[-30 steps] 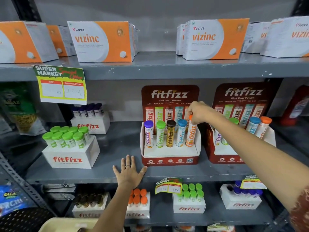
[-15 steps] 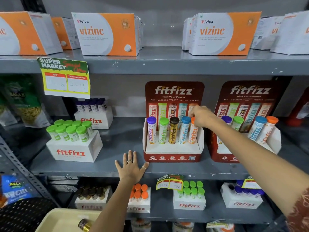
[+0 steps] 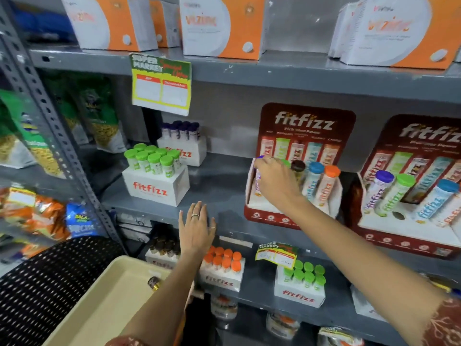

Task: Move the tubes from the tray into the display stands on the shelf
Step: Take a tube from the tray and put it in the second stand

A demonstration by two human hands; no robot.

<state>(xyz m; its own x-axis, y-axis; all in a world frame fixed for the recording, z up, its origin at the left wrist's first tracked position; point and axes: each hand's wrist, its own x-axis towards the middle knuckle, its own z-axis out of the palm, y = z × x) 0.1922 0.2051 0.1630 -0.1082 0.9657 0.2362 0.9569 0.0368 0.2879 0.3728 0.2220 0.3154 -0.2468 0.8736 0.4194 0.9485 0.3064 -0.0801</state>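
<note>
My right hand (image 3: 275, 182) reaches into the left red fitfizz display stand (image 3: 264, 217) and pinches the purple-capped tube (image 3: 259, 158) at its left end. It hides the tube beside that one. Brown-capped (image 3: 298, 166), blue-capped (image 3: 316, 169) and orange-capped (image 3: 332, 171) tubes stand to the right of my hand. The right display stand (image 3: 409, 236) holds several tubes and shows one empty hole (image 3: 398, 216). My left hand (image 3: 197, 233) lies flat on the shelf's front edge, holding nothing. The beige tray (image 3: 104, 310) at bottom left contains one gold tube (image 3: 154, 282), partly behind my left forearm.
White fitfizz boxes with green-capped tubes (image 3: 154, 188) and purple-capped tubes (image 3: 185, 148) stand left on the same shelf. The shelf below carries boxes of orange-capped (image 3: 222, 270) and green-capped tubes (image 3: 300, 293). Orange Vizinc cartons (image 3: 222, 26) sit above. A black perforated surface (image 3: 47, 285) is beside the tray.
My right hand has shifted from the orange-capped tube at the stand's right end to the purple-capped tube at its left end. The view has swung left and down, showing more of the tray.
</note>
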